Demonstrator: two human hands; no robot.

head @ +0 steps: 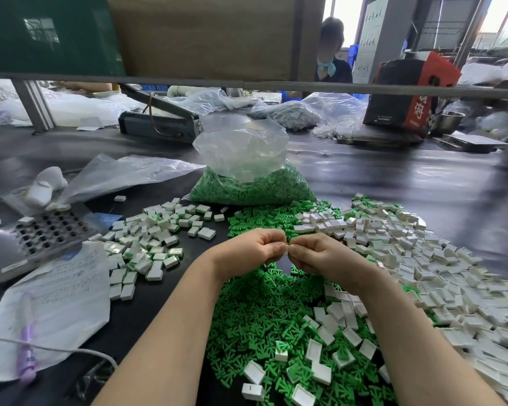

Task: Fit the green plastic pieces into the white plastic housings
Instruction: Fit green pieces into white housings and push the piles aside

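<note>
Both hands meet above the green pieces [264, 306] on the desk [423, 177]: left hand [248, 250] and right hand [314, 253] pinch one white housing [285, 249]. Advice: align squarely, press evenly; insert not visible.

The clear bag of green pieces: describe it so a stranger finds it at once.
On the dark table, look past the hands to the far end of the loose green heap. The clear plastic bag stands upright there, its bottom packed with green pieces, unlike the flat, empty-looking bag to its left.
</note>
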